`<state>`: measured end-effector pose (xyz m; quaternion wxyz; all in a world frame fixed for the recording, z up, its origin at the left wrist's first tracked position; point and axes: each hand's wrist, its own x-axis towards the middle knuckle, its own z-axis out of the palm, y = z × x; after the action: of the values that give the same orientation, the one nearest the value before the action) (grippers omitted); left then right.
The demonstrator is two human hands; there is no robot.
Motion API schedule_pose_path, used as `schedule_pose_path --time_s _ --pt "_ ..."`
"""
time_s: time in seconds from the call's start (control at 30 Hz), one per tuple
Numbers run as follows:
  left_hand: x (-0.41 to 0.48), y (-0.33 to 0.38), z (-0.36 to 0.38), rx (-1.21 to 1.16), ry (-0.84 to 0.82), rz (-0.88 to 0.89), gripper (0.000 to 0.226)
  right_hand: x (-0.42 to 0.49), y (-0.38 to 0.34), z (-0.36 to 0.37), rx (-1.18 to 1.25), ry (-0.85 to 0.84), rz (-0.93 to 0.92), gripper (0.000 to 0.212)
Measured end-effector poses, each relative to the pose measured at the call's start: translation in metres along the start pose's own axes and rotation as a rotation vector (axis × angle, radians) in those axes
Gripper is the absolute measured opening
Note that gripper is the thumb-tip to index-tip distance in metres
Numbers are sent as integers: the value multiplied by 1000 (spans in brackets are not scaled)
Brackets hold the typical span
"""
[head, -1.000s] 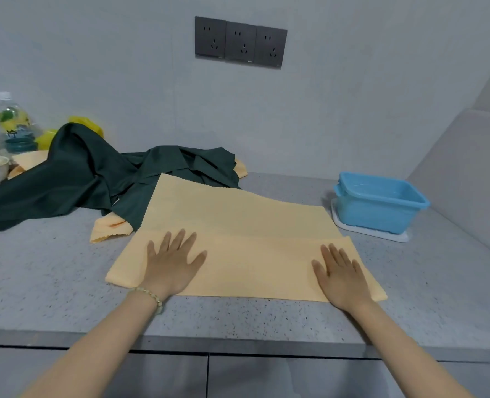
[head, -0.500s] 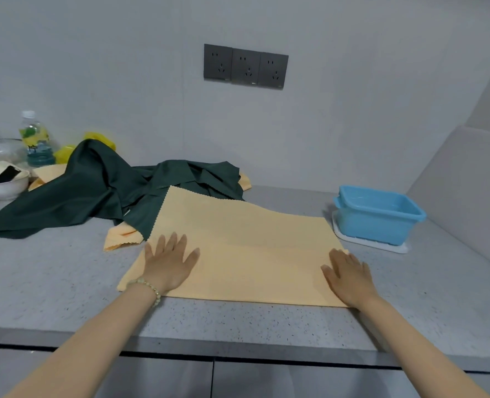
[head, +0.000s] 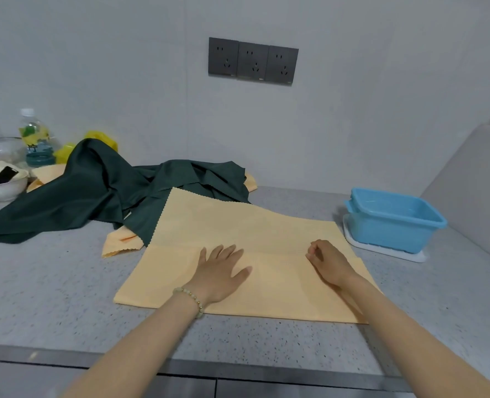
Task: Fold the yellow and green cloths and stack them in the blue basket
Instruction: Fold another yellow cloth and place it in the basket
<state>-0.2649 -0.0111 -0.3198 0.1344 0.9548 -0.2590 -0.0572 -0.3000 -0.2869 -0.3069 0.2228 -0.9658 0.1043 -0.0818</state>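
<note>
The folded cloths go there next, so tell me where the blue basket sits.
In the head view the blue basket stands at the right of the counter, on a white tray, just past the yellow cloth.

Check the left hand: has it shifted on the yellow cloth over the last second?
Yes. The left hand slid right along the yellow cloth, away from the cloth's left edge and nearer the blue basket.

The yellow cloth (head: 238,239) is matt, soft-looking fabric. The green cloth (head: 94,191) is smoother fabric with a faint sheen along its creases. The basket (head: 393,222) is glossy blue plastic, on a smooth white plastic tray (head: 381,248). The table (head: 51,282) looks like matt, grey speckled stone. The bowl (head: 2,188) is glossy white.
</note>
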Motion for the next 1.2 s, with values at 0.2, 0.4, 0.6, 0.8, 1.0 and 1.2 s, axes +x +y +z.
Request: schedule_pose_path --time_s 0.2,0.4,0.6,0.8,1.0,1.2 --pt "0 -1 0 25 -4 3 62 2 6 0 32 -21 -4 17" --pt "0 -2 5 25 15 0 61 -6 -1 -6 39 -33 -3 13" --pt "1 -5 10 29 58 0 61 -44 -66 30 -1 25 -214 34" --pt "-3 -3 3 -15 31 10 56 -79 -96 69 -158 -93 -176 49" --pt "-30 6 17 -29 64 51 52 -76 -96 69 -240 -157 -148 51" --pt "-37 -19 12 57 54 -46 59 -76 -79 60 -282 -212 -90 55"
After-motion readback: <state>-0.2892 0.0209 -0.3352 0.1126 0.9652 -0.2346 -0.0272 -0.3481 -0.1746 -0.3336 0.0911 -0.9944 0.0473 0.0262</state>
